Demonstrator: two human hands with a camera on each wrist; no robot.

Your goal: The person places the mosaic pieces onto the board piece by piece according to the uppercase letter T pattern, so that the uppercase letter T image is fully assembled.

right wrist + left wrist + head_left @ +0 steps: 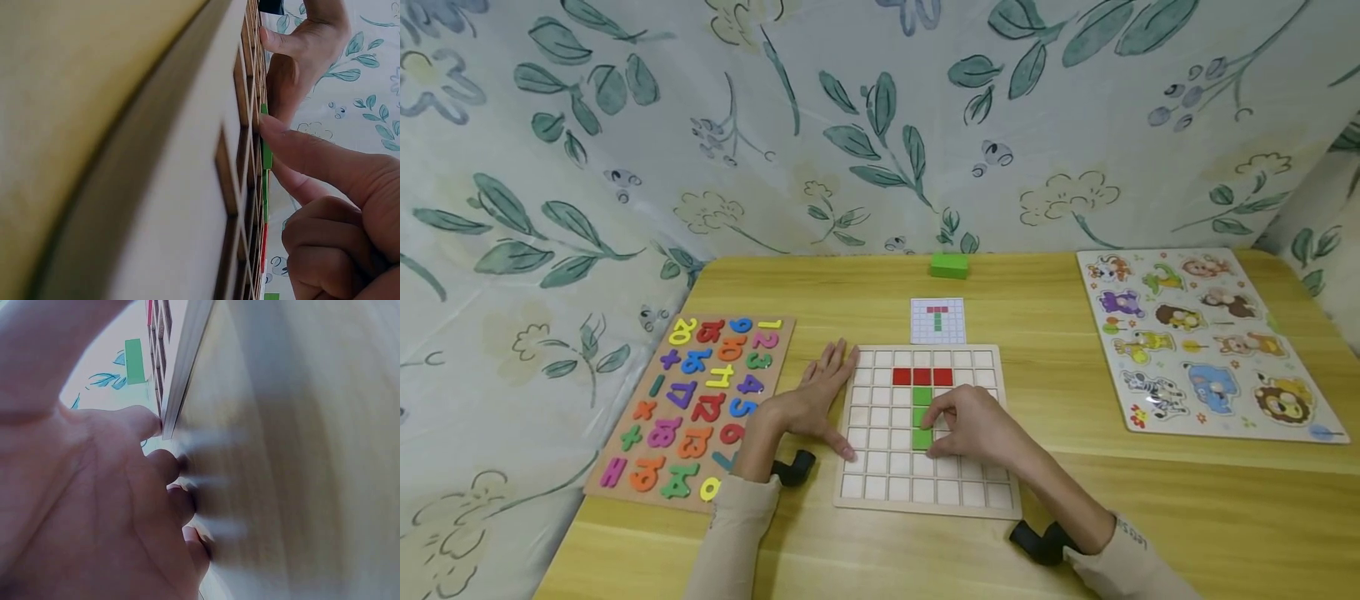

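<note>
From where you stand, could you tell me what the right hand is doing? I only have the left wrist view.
Observer: The right hand presses a green tile into the grid board.
Operator: Thank you. What is already on the board?
Observer: Three red tiles in a row, with green ones running down from the middle.
Operator: And where does the left hand sit?
Observer: The left hand rests flat at the board's left edge.

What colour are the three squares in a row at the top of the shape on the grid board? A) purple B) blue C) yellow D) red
D: the three tiles in a row across the top of the shape on the wooden grid board are red, with green tiles running down from the middle one toward the right hand.
</note>
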